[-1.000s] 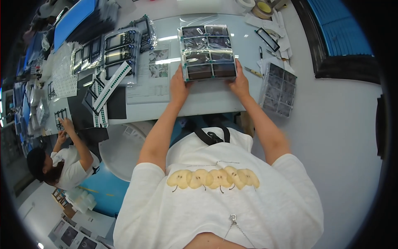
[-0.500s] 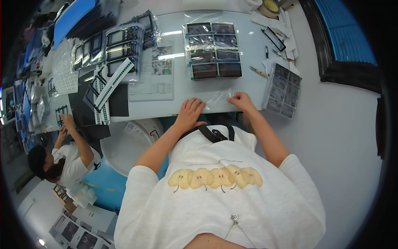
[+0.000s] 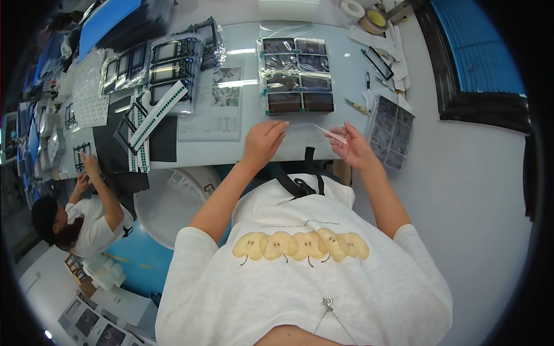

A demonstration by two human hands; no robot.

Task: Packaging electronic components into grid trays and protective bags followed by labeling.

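My right hand [image 3: 355, 148] is raised just above the table's near edge. Its thumb and fingers close on a piece of clear plastic film [image 3: 330, 134], which shows as a thin, glossy, pointed strip. My left hand [image 3: 265, 141] is at the near side of the table, knuckles up, with its fingers bent and pressed together. What its fingertips hold, if anything, I cannot make out. Just beyond both hands lies a block of dark rectangular panels [image 3: 298, 75] in two columns, with shiny clear film over much of it and green bits along its sides.
Bagged black frames [image 3: 172, 66] and white strips with green marks [image 3: 158, 115] lie to the left. On the right are a clear compartment tray [image 3: 390, 132], a yellow-handled knife [image 3: 356, 106], a black frame [image 3: 378, 62] and tape rolls [image 3: 374, 21]. A co-worker [image 3: 86, 216] handles a frame at far left.
My right hand has lifted, turned and opened out somewhat from a pinch near the table edge, with the film in it. My left hand has moved slightly forward, its fingers drawn together.
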